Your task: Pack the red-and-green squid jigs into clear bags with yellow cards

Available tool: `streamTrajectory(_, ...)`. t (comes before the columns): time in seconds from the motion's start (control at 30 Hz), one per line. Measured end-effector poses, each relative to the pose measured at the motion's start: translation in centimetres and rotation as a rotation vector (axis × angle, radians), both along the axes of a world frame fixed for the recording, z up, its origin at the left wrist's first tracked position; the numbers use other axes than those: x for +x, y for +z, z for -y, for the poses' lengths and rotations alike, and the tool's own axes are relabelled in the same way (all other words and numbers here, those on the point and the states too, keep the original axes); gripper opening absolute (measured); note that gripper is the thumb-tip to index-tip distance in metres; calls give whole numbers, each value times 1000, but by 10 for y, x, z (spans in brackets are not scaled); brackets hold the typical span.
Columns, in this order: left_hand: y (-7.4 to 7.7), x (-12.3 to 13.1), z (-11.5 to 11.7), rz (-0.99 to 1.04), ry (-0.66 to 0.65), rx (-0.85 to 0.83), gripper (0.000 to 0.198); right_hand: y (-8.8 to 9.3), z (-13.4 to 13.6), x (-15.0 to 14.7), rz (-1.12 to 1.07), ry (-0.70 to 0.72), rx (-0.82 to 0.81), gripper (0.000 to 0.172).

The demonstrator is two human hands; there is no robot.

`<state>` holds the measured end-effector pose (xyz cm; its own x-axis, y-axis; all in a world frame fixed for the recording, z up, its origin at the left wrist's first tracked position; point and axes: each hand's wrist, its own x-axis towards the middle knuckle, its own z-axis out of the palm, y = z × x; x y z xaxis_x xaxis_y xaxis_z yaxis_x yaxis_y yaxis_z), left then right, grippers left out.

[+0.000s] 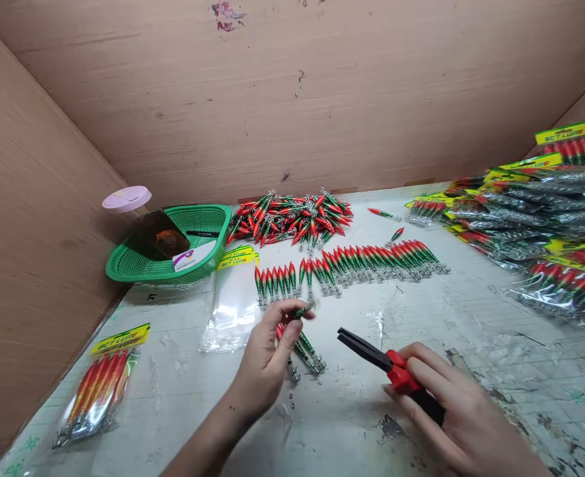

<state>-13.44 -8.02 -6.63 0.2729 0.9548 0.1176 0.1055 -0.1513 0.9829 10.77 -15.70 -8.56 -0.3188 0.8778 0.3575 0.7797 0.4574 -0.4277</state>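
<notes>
My left hand [267, 361] pinches one red-and-green squid jig lure [305, 309] between thumb and forefinger, just above a few more lures [309, 354] lying under it. My right hand [458, 411] is wrapped round the red-and-black handles of a pair of pliers [372, 356]; their black jaws are slightly apart and point left toward the left hand. A row of the same lures [352, 265] lies side by side further back. Behind it sits a loose heap of lures [292, 218].
A green basket [123, 265] with a pink-lidded jar [127, 199] stands back left. Empty clear bags with yellow headers [232, 298] lie beside it. One filled pack [98, 384] lies front left, and a stack of filled packs [535, 225] sits at right. Wooden walls enclose the bench.
</notes>
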Motion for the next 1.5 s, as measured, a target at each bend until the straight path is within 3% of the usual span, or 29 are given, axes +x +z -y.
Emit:
streamTrajectory(0.07,-5,-4,-14,-192,-25,213,22,-17,-1,13,143,-53,111,10)
streamTrajectory(0.17,-15,3,-29,-391,-132,396,28,-40,-2,28,290,-143,197,21)
streamTrajectory(0.33,-29,23,-40,-609,-329,454,27,-60,2,41,308,-183,224,27)
streamTrajectory(0.5,-40,13,-44,-618,-364,415,24,-69,4,42,274,-201,236,22)
streamTrajectory(0.67,-50,-8,-44,-618,-422,440,37,-74,9,40,227,-207,305,24)
streamTrajectory(0.8,-40,-11,-48,-661,-362,605,40,-63,7,54,260,-145,281,36)
streamTrajectory(0.9,-22,2,-63,-701,-268,662,38,-32,-33,80,299,-190,219,29)
streamTrajectory(1.0,-8,33,-92,-744,-237,611,34,7,-109,109,495,-235,64,23)
streamTrajectory(1.1,-4,71,-124,-755,-226,614,29,28,-188,131,601,-210,-16,18)
streamTrajectory(1.23,-2,121,-165,-783,-223,676,25,28,-246,145,736,-138,-113,25)
streamTrajectory(1.37,-5,175,-214,-849,-271,751,19,18,-262,152,816,-72,-161,27)
streamTrajectory(1.5,-15,234,-266,-911,-323,808,28,13,-269,159,811,-34,-141,26)
